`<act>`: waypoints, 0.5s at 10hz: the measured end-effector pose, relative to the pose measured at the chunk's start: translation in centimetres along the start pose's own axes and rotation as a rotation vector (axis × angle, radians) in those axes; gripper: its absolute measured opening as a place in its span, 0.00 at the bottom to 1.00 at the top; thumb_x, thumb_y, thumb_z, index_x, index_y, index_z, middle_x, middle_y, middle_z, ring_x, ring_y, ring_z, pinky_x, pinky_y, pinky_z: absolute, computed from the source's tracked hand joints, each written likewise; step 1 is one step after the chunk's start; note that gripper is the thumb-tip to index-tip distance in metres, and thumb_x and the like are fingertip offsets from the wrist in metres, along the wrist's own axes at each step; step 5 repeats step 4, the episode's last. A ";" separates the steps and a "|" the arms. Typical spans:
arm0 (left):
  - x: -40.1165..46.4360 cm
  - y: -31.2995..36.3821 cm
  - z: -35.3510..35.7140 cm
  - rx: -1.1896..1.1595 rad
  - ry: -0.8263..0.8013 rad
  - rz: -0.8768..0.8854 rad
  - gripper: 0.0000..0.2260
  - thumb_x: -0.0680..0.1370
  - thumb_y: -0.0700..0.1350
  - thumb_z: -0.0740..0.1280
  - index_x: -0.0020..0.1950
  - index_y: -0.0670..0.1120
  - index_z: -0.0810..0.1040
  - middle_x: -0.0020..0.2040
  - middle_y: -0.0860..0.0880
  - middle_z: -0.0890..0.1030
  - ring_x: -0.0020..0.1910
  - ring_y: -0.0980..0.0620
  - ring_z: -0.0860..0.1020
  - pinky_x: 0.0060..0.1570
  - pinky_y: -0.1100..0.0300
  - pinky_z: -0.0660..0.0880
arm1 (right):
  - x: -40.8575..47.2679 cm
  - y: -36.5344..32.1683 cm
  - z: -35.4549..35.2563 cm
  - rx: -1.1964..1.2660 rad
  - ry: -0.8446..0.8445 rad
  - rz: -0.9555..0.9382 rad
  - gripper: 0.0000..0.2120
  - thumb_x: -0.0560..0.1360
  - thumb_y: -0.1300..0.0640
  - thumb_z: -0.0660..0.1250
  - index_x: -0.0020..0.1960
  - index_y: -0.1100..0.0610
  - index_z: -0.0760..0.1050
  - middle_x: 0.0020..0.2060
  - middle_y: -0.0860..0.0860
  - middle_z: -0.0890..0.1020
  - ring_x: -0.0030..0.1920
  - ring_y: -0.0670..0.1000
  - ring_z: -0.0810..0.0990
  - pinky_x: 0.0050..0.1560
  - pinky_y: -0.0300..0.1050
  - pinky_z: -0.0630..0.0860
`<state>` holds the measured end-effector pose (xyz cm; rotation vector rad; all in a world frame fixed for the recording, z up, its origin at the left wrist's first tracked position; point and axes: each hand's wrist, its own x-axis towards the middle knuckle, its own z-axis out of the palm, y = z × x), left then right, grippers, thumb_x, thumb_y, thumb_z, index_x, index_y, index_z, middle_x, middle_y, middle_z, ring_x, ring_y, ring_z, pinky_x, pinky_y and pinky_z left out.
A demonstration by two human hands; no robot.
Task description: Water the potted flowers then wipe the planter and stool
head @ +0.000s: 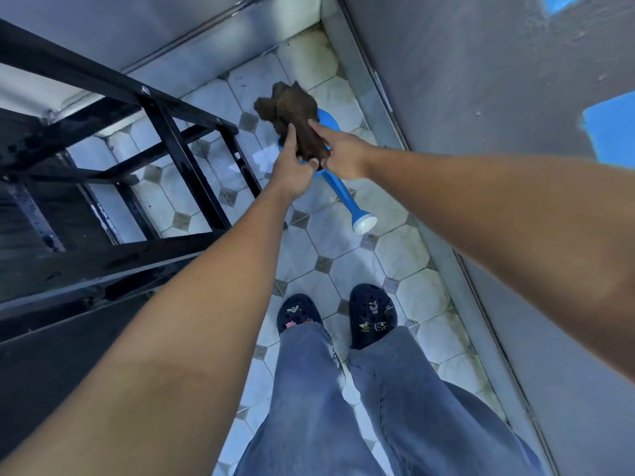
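A dark brown cloth (295,115) hangs bunched between both hands above the floor. My left hand (293,170) grips its lower left side with thumb and fingers. My right hand (340,149) pinches its right side, index finger stretched along the fabric. Below the cloth a blue watering can (338,190) stands on the tiles, its white spout head (365,224) pointing toward me. The can's body is mostly hidden by the cloth and hands. No planter, flowers or stool show in this view.
A black metal frame (178,139) with crossbars fills the left side. A grey wall (481,97) with blue patches runs along the right. White octagonal floor tiles (330,231) lie between them. My feet in dark clogs (336,317) stand near the bottom.
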<state>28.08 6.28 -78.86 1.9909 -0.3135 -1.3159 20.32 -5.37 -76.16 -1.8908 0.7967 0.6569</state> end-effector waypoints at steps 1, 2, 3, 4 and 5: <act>-0.1 0.4 -0.1 0.010 -0.006 0.013 0.38 0.77 0.28 0.59 0.82 0.47 0.48 0.78 0.47 0.66 0.74 0.51 0.69 0.71 0.54 0.68 | 1.0 0.8 0.2 0.224 0.086 0.058 0.31 0.77 0.69 0.61 0.79 0.58 0.61 0.65 0.61 0.78 0.66 0.59 0.77 0.68 0.49 0.72; -0.8 0.8 -0.1 0.135 -0.003 0.030 0.35 0.78 0.31 0.60 0.82 0.48 0.51 0.78 0.46 0.66 0.75 0.49 0.67 0.71 0.54 0.68 | 0.1 1.0 -0.2 0.184 0.086 0.084 0.30 0.78 0.67 0.61 0.79 0.58 0.61 0.69 0.60 0.75 0.69 0.59 0.74 0.71 0.47 0.70; -2.8 2.1 -0.5 0.309 -0.025 -0.006 0.32 0.81 0.44 0.64 0.82 0.47 0.52 0.79 0.44 0.62 0.77 0.47 0.63 0.74 0.52 0.63 | -3.0 -0.3 -1.4 0.097 0.127 0.073 0.30 0.80 0.63 0.62 0.80 0.55 0.58 0.75 0.58 0.69 0.73 0.56 0.69 0.70 0.43 0.65; -6.5 3.9 -0.6 0.448 0.026 0.044 0.32 0.82 0.53 0.62 0.81 0.44 0.55 0.79 0.43 0.62 0.78 0.44 0.60 0.75 0.50 0.60 | -6.7 -1.7 -2.8 0.070 0.237 0.032 0.27 0.82 0.60 0.60 0.80 0.55 0.60 0.76 0.56 0.67 0.75 0.56 0.67 0.71 0.42 0.63; -6.5 3.9 -0.6 0.448 0.026 0.044 0.32 0.82 0.53 0.62 0.81 0.44 0.55 0.79 0.43 0.62 0.78 0.44 0.60 0.75 0.50 0.60 | -6.7 -1.7 -2.8 0.070 0.237 0.032 0.27 0.82 0.60 0.60 0.80 0.55 0.60 0.76 0.56 0.67 0.75 0.56 0.67 0.71 0.42 0.63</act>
